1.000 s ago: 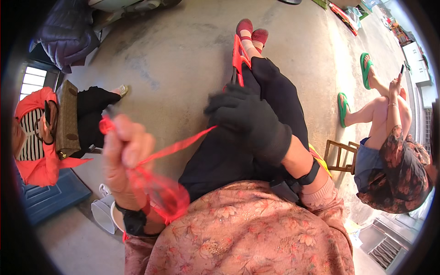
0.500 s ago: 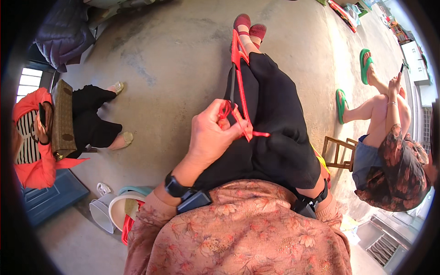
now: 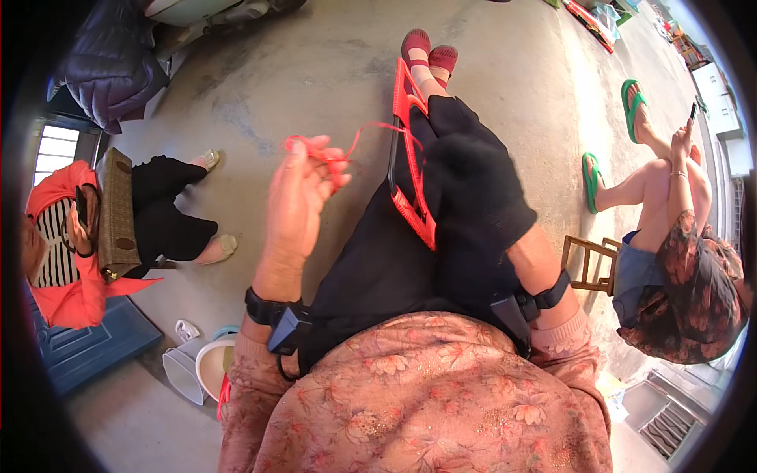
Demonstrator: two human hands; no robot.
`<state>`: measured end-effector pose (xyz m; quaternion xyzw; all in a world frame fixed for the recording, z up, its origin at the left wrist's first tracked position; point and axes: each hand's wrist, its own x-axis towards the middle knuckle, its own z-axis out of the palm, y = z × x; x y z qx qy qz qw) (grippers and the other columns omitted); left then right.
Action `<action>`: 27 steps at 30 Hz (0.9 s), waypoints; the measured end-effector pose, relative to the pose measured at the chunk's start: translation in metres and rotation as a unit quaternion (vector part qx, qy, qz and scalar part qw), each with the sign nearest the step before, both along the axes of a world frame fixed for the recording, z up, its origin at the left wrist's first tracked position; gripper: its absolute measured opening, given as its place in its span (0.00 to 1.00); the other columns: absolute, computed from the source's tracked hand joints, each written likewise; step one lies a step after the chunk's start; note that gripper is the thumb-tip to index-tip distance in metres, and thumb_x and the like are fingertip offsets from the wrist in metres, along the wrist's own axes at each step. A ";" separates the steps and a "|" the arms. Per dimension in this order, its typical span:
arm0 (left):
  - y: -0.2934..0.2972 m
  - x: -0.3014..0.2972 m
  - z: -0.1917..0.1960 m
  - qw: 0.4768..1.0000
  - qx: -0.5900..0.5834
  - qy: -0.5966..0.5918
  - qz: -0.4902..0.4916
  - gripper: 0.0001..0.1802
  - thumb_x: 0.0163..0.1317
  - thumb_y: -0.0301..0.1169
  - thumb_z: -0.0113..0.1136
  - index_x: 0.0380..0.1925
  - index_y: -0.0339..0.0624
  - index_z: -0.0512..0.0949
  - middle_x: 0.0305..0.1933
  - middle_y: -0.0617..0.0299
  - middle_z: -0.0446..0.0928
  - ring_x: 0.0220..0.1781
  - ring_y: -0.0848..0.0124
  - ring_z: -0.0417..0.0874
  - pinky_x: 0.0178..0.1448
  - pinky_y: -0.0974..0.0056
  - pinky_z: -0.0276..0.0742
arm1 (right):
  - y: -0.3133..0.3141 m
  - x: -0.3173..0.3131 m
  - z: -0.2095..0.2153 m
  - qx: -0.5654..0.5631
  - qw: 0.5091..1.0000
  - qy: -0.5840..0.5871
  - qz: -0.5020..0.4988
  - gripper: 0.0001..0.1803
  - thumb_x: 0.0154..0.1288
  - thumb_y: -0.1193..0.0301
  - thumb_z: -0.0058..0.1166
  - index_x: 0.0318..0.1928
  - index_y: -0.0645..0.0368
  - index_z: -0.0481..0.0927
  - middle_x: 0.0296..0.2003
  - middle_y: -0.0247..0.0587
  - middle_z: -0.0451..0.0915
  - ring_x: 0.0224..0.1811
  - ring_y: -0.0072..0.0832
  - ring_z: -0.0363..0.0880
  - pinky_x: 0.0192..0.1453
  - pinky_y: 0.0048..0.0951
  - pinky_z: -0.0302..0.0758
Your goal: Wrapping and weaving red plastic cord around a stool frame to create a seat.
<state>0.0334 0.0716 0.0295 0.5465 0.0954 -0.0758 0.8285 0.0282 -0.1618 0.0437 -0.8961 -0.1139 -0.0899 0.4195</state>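
Note:
My left hand (image 3: 306,185) is raised left of my legs, its fingers closed around a loose bundle of red cord (image 3: 325,151). A single strand runs from it, slack, to a long red frame with a black bar along one side (image 3: 433,230). The frame slants over my black trousers (image 3: 481,181), its far end near my crossed feet. Its kind I cannot make out. My right forearm reaches toward my right knee, where dark cloth hides the hand. What that hand touches does not show.
On the left sits a person with a brown handbag (image 3: 118,213). To the right, another person in green sandals (image 3: 590,183) holds a phone; a wooden stool (image 3: 590,264) stands there. White buckets (image 3: 211,369) are at lower left, a blue mat (image 3: 102,335) beyond.
My left hand has moved left and away from the frame, drawing the red cord out with it. My right forearm has reached farther forward.

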 end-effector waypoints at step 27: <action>0.007 -0.071 -0.003 0.899 -0.377 0.210 -0.070 0.20 0.67 0.44 0.51 0.46 0.37 0.71 0.26 0.68 0.61 0.28 0.75 0.62 0.24 0.72 0.62 | -0.006 -0.032 -0.005 0.573 0.743 0.343 0.048 0.12 0.70 0.67 0.49 0.46 0.62 0.75 0.29 0.31 0.75 0.27 0.15 0.71 0.29 0.19 0.68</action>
